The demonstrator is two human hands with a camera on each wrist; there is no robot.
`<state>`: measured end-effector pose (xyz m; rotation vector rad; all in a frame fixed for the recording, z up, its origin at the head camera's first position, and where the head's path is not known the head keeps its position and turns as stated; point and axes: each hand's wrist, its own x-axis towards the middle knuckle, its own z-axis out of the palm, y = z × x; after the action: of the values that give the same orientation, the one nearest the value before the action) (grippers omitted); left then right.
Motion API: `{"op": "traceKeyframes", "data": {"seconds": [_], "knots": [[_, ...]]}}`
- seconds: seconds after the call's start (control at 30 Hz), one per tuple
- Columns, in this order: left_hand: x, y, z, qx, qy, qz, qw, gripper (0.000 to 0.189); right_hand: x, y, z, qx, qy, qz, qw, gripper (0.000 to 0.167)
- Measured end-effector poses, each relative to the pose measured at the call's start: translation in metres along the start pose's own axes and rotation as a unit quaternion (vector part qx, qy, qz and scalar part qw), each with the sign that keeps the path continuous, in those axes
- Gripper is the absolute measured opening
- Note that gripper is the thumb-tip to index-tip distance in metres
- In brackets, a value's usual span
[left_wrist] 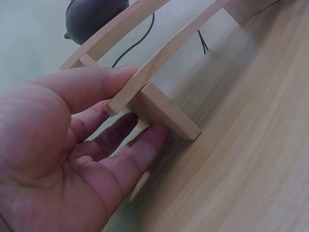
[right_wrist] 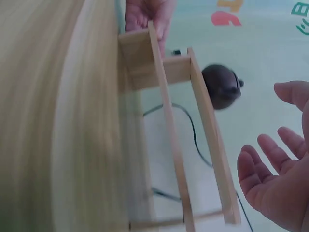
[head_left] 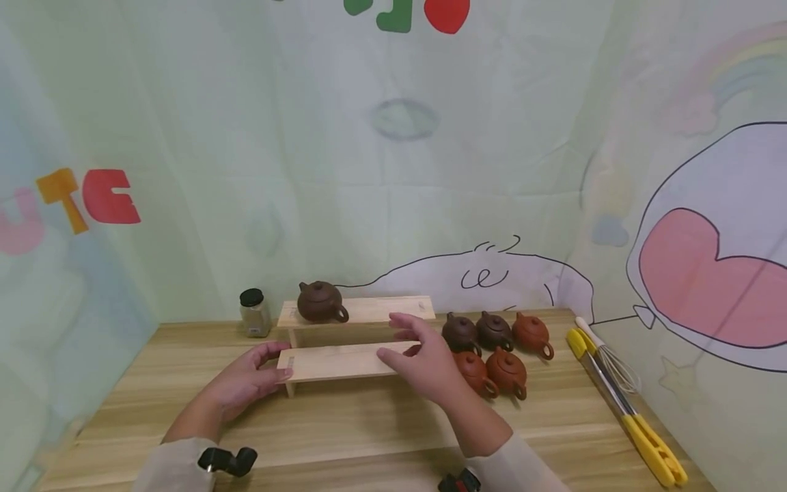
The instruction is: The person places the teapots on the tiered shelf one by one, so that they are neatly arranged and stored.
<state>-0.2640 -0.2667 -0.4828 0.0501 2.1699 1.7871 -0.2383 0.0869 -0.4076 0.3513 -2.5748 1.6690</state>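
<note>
The left hand (left_wrist: 67, 145), at eight o'clock, grips the end of a two-tier wooden shelf (left_wrist: 169, 50), its thumb touching the lower board (left_wrist: 181, 37) and fingers against the leg (left_wrist: 173, 113). A dark rounded pot (left_wrist: 94, 19) sits at eleven o'clock; wood-grained desk (left_wrist: 241, 125) spans two to five.

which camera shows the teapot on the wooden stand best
The head view: the teapot shows whole there, upright, with its looped handle visible. The left wrist view shows only part of it, cut off by the picture's top edge. The right wrist view shows it small, turned sideways and blurred.
</note>
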Motion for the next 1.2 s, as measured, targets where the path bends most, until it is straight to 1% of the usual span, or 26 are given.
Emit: {"op": "traceKeyframes", "data": {"seconds": [0.07, 0.17, 0.27, 0.37, 0.53, 0.63, 0.73, 0.83, 0.97, 1.1, 1.2], "knots": [[0.000, 0.000, -0.001, -0.001, -0.001, 0.003, 1.0000, 0.075, -0.004, 0.008, -0.009, -0.002, 0.009, 0.000, 1.0000, 0.057], [-0.002, 0.000, 0.000, -0.001, -0.001, 0.005, 1.0000, 0.075, -0.010, 0.017, -0.023, -0.020, 0.021, 0.000, 0.9996, 0.054], [-0.003, 0.000, 0.001, -0.003, -0.001, 0.004, 1.0000, 0.076, -0.016, 0.027, -0.041, -0.040, 0.035, 0.012, 0.9985, 0.054], [-0.003, 0.000, 0.001, -0.005, 0.000, 0.003, 1.0000, 0.077, -0.020, 0.039, -0.062, -0.045, 0.046, 0.023, 0.9977, 0.056], [-0.002, 0.002, -0.001, 0.000, 0.001, 0.004, 1.0000, 0.078, -0.025, 0.059, -0.097, -0.055, 0.045, 0.029, 0.9971, 0.058], [-0.002, 0.002, 0.000, -0.001, 0.001, 0.003, 1.0000, 0.079, -0.030, 0.068, -0.116, -0.067, 0.045, 0.043, 0.9958, 0.060], [-0.002, 0.001, 0.001, -0.003, 0.000, 0.002, 1.0000, 0.079, -0.035, 0.077, -0.132, -0.087, 0.054, 0.063, 0.9927, 0.060], [-0.003, 0.000, 0.001, -0.008, 0.001, 0.004, 1.0000, 0.079, -0.036, 0.086, -0.144, -0.110, 0.061, 0.078, 0.9890, 0.060], [-0.004, 0.001, 0.002, -0.012, 0.003, 0.008, 0.9999, 0.078, -0.034, 0.097, -0.156, -0.115, 0.065, 0.097, 0.9865, 0.061], [-0.005, 0.002, 0.003, -0.013, 0.005, 0.007, 0.9999, 0.078, -0.033, 0.105, -0.165, -0.115, 0.069, 0.121, 0.9834, 0.063], [-0.005, 0.003, 0.003, -0.013, 0.008, 0.007, 0.9999, 0.078, -0.031, 0.111, -0.168, -0.118, 0.061, 0.128, 0.9828, 0.066]]}}
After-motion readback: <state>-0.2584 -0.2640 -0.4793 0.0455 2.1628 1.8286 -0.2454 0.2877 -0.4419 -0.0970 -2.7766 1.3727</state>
